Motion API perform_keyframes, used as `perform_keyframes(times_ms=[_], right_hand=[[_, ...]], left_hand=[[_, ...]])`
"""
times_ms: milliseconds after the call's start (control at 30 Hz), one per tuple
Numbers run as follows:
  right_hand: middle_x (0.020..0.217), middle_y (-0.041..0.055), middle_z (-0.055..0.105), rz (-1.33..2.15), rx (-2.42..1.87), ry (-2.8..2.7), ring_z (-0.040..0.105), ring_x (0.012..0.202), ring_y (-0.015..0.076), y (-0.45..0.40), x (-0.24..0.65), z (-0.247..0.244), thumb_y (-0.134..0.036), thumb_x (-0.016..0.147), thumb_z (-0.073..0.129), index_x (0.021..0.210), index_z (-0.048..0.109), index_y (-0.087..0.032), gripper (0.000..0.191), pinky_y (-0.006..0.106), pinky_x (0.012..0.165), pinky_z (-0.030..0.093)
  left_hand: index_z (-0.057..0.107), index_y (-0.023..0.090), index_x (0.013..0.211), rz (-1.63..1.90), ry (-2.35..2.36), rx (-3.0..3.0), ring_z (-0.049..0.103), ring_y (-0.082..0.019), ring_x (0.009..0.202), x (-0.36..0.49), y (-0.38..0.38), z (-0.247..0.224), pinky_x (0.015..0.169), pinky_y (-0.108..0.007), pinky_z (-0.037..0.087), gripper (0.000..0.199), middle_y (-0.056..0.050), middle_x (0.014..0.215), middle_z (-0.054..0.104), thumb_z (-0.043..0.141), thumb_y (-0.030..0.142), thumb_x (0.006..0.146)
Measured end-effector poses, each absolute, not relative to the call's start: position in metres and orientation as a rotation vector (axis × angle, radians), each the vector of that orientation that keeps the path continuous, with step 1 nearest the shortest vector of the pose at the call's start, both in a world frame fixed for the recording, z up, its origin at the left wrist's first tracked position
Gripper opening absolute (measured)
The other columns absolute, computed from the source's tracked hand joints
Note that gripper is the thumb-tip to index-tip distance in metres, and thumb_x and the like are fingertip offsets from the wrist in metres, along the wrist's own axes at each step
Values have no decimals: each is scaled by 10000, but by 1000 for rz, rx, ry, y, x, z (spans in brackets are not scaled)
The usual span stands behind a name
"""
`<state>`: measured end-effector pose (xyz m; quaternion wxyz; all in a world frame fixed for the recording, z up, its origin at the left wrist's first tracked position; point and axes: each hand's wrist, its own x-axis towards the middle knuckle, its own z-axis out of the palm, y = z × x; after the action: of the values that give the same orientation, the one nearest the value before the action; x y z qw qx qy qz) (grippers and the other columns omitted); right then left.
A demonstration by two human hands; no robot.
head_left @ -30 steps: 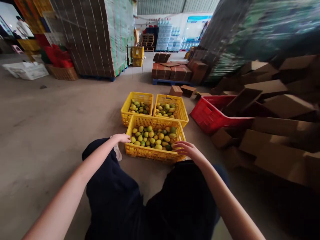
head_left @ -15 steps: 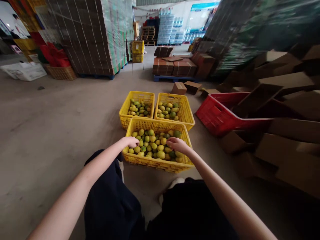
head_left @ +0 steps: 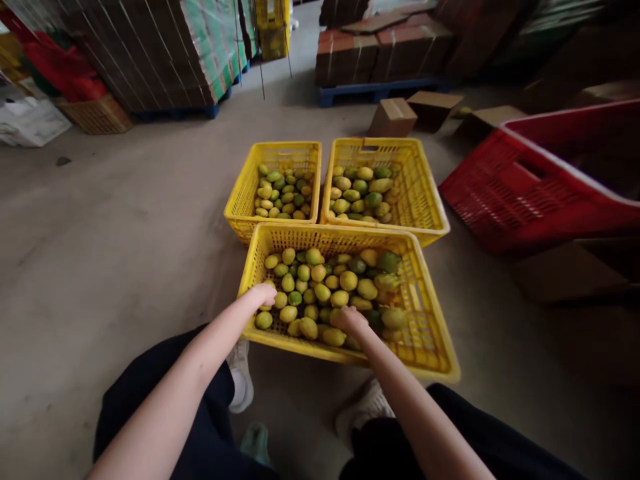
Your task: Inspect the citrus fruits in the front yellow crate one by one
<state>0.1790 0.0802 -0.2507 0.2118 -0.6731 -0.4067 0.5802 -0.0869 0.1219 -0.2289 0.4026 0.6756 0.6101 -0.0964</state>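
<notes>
My left hand (head_left: 265, 295) and right hand (head_left: 351, 320) look loosely curled among the yellow-green fruit (head_left: 322, 293) in the near yellow crate (head_left: 434, 320); I cannot tell whether either grip has hold of any. Two more fruit-filled crates (head_left: 240, 193) sit just beyond.

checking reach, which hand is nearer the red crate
Right. The right hand is over the fruit, left of the red crate; the left hand is farther left, at the left end of the front yellow crate.
</notes>
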Motion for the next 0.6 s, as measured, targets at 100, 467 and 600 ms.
perform_keyframes(times_ms=[100, 467, 600], right_hand=[[1097, 204, 587, 1502, -2160, -1267, 480, 1204, 394, 79, 176, -257, -225, 604, 794, 812, 635, -119, 283, 456, 882, 451], [656, 26, 672, 1863, -1928, -1118, 620, 577, 178, 90, 194, -92, -344, 607, 758, 883, 664, -171, 338, 262, 500, 504], [831, 78, 722, 1936, -1620, -499, 643, 607, 213, 51, 201, -9, -419, 621, 704, 971, 671, -193, 418, 304, 517, 551]], left_hand=[[643, 143, 699, -211, 1575, 1683, 626, -294, 929, -93, 124, -249, 878, -491, 446, 187, -130, 782, 664, 660, 320, 757], [630, 130, 976, -282, 1507, 1796, 571, -317, 1067, -87, 123, -276, 943, -444, 402, 270, -162, 1091, 635, 641, 122, 707], [588, 129, 1094, -311, 1472, 1892, 520, -313, 1127, -71, 119, -278, 951, -397, 392, 428, -169, 1263, 532, 638, 57, 675]])
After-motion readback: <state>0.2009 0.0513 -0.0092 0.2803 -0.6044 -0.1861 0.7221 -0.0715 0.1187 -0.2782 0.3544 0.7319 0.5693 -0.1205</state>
